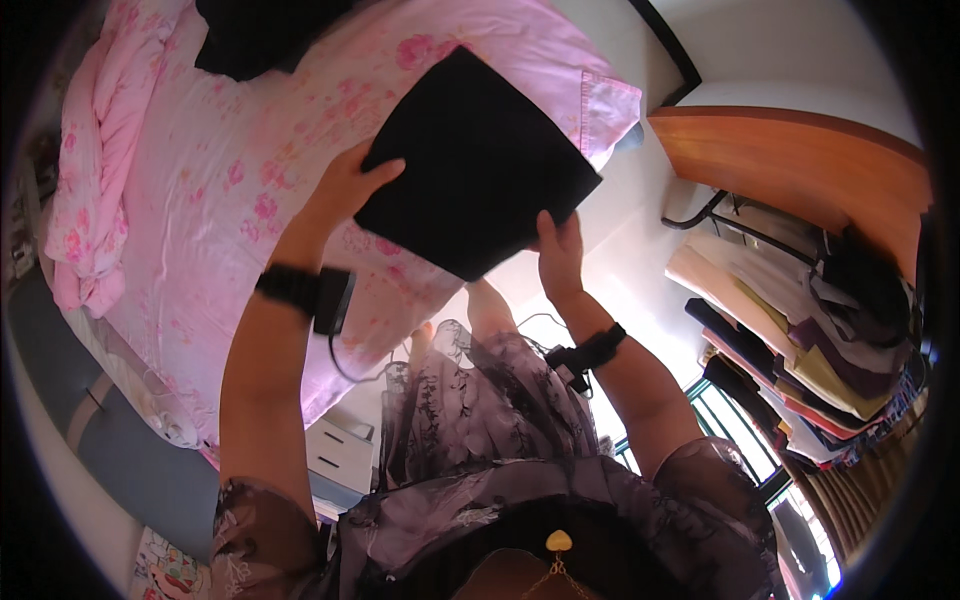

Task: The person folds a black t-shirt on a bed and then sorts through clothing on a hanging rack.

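Observation:
A flat, square black thing, apparently a folded cloth point(476, 161), is held up between my two hands, tilted so one corner points away from me. My left hand point(358, 184) grips its left edge, thumb on the near face. At the lower right edge, my right hand point(559, 247) holds it with the thumb showing; the other fingers are mostly hidden behind. Beneath and beyond lies a bed with a pink floral sheet point(202, 247). Another black cloth point(262, 34) rests on the bed at the top of the view.
A bunched pink floral quilt point(94, 202) lies along the bed's left side. On the right, many garments point(802, 352) hang from a black rack point(697, 214) beside a wooden panel point(795, 157). A white drawer unit point(339, 450) stands at lower left. Straps with cables circle both my wrists.

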The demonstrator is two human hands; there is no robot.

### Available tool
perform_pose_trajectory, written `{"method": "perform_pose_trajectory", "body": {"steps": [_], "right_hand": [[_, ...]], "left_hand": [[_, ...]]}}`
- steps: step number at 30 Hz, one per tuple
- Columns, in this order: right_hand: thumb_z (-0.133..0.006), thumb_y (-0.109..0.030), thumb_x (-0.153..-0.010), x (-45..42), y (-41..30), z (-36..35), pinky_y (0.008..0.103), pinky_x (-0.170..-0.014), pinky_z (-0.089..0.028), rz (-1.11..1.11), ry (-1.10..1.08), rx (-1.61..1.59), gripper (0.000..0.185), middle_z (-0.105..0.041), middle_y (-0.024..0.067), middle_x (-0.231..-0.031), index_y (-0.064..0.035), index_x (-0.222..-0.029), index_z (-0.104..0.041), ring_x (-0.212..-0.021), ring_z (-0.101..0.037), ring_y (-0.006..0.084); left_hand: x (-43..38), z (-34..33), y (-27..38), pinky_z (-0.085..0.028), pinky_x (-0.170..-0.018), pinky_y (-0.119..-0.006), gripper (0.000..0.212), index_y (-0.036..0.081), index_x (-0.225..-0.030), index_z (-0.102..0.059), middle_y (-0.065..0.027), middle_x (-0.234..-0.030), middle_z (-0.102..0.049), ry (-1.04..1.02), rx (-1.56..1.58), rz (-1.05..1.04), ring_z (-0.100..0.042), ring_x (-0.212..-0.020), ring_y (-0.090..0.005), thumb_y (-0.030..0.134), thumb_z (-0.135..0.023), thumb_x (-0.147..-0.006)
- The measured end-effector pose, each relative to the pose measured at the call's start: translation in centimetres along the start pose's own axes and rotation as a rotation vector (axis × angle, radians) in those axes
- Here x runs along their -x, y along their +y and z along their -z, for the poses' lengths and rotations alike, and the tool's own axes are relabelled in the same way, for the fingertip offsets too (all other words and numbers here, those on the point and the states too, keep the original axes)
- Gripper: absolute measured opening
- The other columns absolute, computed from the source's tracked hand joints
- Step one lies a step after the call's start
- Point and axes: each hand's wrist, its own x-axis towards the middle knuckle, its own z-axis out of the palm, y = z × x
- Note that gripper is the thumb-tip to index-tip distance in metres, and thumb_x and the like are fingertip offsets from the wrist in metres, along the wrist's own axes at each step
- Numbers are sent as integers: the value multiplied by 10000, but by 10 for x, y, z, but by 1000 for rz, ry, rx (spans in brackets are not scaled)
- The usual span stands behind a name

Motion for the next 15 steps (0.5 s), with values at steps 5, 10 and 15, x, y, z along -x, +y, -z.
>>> {"method": "perform_pose_trajectory", "body": {"steps": [5, 10, 15], "right_hand": [[-566, -318, -900, -60, 68, 30, 301, -709, -516, -427, -78, -98, 377, -602, 91, -926, -5, -1097, -492, -795, -615, 180], [-632, -287, -858, -80, 47, 39, 281, -661, -500, -275, -11, -87, 343, -591, 52, -857, -21, -1046, -524, -745, -584, 141], [-643, -177, -837, -85, 35, 30, 282, -544, -458, 86, 16, 172, 221, -592, 35, -759, -37, -960, -523, -622, -570, 131]], "left_hand": [[-66, -33, -103, -463, -802, -323, 448, 8, -1082, -583, -150, -995, -642, 171, -347, 120, -612, -909, -263, 301, -699, -763], [-50, -41, -112, -464, -731, -294, 364, 6, -1001, -616, -105, -862, -655, 298, -91, 200, -608, -792, -181, 285, -695, -782], [-42, -45, -112, -459, -714, -296, 327, 7, -987, -619, -102, -838, -653, 413, -84, 144, -602, -774, -188, 268, -678, -800]]}}
